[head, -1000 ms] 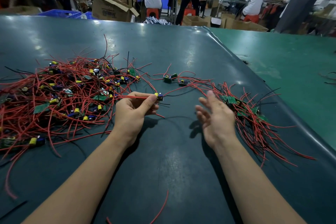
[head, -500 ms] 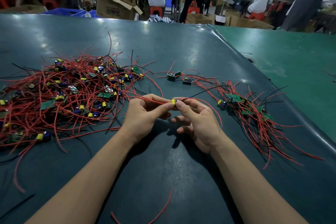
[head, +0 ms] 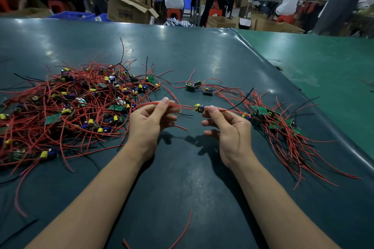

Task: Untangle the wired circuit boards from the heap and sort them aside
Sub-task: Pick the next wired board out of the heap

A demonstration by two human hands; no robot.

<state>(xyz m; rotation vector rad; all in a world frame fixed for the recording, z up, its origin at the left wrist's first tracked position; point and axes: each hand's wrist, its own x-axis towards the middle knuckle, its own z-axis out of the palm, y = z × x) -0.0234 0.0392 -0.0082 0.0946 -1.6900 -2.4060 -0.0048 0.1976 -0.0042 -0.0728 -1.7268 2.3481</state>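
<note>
A tangled heap of small green circuit boards with red and black wires covers the left of the dark table. A sorted pile of boards with wires fanned toward me lies on the right. Between my hands hangs one small board with a yellow capacitor. My right hand pinches that board at its right end. My left hand pinches its red wires between thumb and forefinger, and the wires run taut to the board.
Two loose boards lie behind my hands. A stray red wire lies near the table's front edge. A green table adjoins on the right. Seated and standing people, cardboard boxes and blue crates fill the background.
My hands, touching at the board half a second ago, have pulled apart. The right hand carries the board rightward, drawing its red wires straight through my left fingers.
</note>
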